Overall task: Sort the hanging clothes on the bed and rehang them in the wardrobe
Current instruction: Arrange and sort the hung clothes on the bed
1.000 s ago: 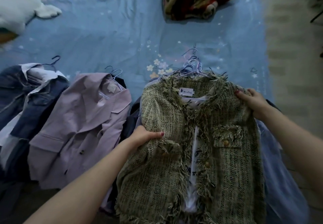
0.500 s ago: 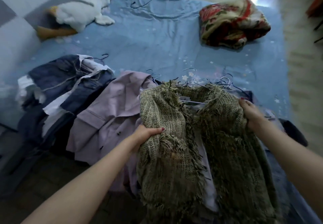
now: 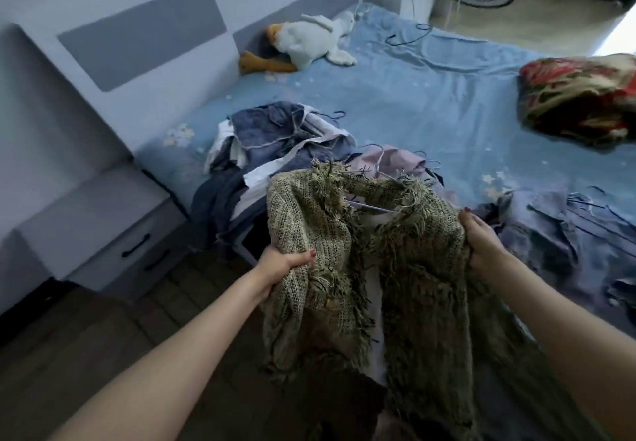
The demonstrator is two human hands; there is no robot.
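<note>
A green fringed tweed jacket (image 3: 406,268) on a wire hanger hangs lifted in front of me, clear of the bed (image 3: 430,103). My left hand (image 3: 282,265) grips its left side and my right hand (image 3: 481,241) grips its right shoulder. Behind it on the blue sheet lie a pile of denim garments (image 3: 272,141) and a lilac jacket (image 3: 392,162), mostly hidden by the green one. More bluish clothes on hangers (image 3: 557,234) lie at the right.
A folded floral blanket (image 3: 581,96) sits on the bed's right side, a white plush goose (image 3: 309,41) by the headboard, and a loose dark hanger (image 3: 409,33) beyond it. A grey nightstand (image 3: 99,230) stands at the left on dark floor.
Both hands have lifted the green jacket off the clothes pile and drawn it toward me and leftward; it now hangs bunched. My view has swung left, showing the headboard and nightstand.
</note>
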